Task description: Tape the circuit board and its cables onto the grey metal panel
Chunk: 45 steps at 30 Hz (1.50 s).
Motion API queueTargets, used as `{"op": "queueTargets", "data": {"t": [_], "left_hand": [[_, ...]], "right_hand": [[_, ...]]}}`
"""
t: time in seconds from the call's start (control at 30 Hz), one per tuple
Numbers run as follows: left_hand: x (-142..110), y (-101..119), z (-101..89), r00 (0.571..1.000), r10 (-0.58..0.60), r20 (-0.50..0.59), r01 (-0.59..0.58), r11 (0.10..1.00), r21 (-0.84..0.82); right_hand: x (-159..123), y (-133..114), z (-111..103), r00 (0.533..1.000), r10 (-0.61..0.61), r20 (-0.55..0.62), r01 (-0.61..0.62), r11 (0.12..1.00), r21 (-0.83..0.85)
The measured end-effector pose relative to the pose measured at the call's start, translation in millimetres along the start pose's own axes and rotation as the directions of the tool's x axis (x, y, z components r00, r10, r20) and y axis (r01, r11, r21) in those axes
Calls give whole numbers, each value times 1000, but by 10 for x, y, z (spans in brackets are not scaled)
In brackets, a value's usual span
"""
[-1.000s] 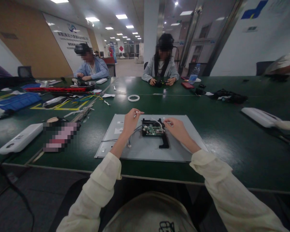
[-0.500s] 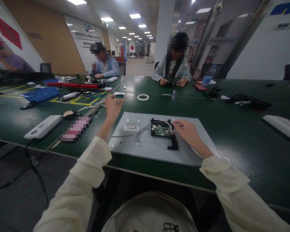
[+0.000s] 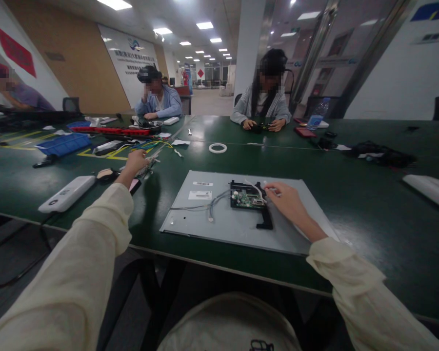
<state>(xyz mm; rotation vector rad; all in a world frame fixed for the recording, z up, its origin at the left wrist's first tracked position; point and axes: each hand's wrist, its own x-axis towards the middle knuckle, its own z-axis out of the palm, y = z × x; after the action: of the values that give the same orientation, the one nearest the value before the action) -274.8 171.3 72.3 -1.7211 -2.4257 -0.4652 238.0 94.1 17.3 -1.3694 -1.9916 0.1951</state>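
Note:
A flat grey metal panel [image 3: 219,229] lies before me, with a black bracket [image 3: 266,219] and a green circuit board [image 3: 247,199] on it. Grey cables [image 3: 212,202] run left from the board, and a white cable [image 3: 256,187] curves over it. My right hand [image 3: 287,202] is at the bracket's right edge, thumb and fingertips pinched, a small white bit showing there. Past the panel's left side, my left hand [image 3: 133,163] reaches down at a tangle of thin cables [image 3: 151,163], fingers bent together. What either hand grips is too small or hidden to name.
A white roll of tape [image 3: 217,147] lies beyond the panel. Left are a white power strip-like block [image 3: 68,194], a mouse-shaped object [image 3: 107,174] and a blue bin [image 3: 63,145]. Several people sit around the green table. A water bottle [image 3: 318,114] stands far right.
My left hand has moved left and down, from above the panel's far left corner to the cables and small things on the table. My right hand stays at the bracket.

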Motion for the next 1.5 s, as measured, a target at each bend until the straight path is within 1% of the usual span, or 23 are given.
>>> {"op": "queueTargets", "data": {"t": [0.1,0.17,0.2,0.27,0.37,0.4,0.47,0.5,0.57,0.6,0.63,0.67,0.7,0.8,0.9,1.03,1.1,1.23,1.37,1.43,1.5], "left_hand": [[1,52,-45,998,-10,-56,9,1000,-15],[-18,169,-88,994,-4,-113,1,1000,-27],[-41,263,-107,989,32,-142,-38,998,-40],[-135,529,-124,982,120,-148,-134,987,-89],[-431,1098,-82,948,290,-133,-312,930,-196],[-569,1317,-53,926,363,-109,-379,894,-240],[-879,1760,15,868,494,-40,-481,819,-312],[-1035,1972,50,830,557,-21,-530,778,-338],[-1306,2348,116,749,662,-15,-624,697,-353],[-1410,2504,147,712,703,-8,-663,667,-340],[-1488,2634,177,685,728,-6,-693,650,-313],[-1542,2738,206,665,747,-4,-717,637,-282],[-1574,2818,234,662,750,2,-725,641,-252],[-1596,2940,315,691,722,36,-705,684,-185],[-1601,2964,397,716,694,71,-677,716,-170],[-1620,2968,483,728,684,44,-667,722,-184],[-1617,2975,502,722,691,35,-674,714,-189],[-1586,2991,517,686,726,48,-707,681,-192],[-1563,2999,526,685,728,15,-709,672,-212],[-1563,2999,515,683,730,-19,-711,659,-244],[-1576,3000,483,672,735,-90,-724,627,-289]], "right_hand": [[-2,-15,-13,1000,4,0,-4,1000,-7],[-2,-24,-20,1000,7,-2,-7,1000,-6],[-2,-28,-22,1000,9,-2,-9,1000,-6],[-2,-34,-26,1000,11,1,-11,1000,-7],[-2,-32,-29,1000,4,2,-4,1000,-24],[-2,-27,-28,1000,0,4,1,1000,-28],[0,-10,-21,1000,-4,9,5,1000,-29],[1,2,-15,1000,-5,9,6,1000,-27],[3,27,-1,1000,-12,4,12,1000,-20],[3,39,5,1000,-18,0,18,1000,-17],[4,48,11,1000,-24,-3,24,1000,-13],[4,55,14,1000,-30,-6,30,1000,-9],[3,58,15,999,-35,-8,35,999,-4],[0,44,9,999,-49,-4,49,999,1],[-4,22,6,998,-61,5,60,998,7],[3,31,24,999,-52,-6,52,998,17],[9,46,30,999,-37,-15,38,999,18],[14,60,21,1000,-18,-13,18,999,34],[16,51,13,1000,26,3,-26,997,74],[24,44,16,998,68,-3,-68,991,118],[35,25,13,989,151,7,-149,964,219]]}}
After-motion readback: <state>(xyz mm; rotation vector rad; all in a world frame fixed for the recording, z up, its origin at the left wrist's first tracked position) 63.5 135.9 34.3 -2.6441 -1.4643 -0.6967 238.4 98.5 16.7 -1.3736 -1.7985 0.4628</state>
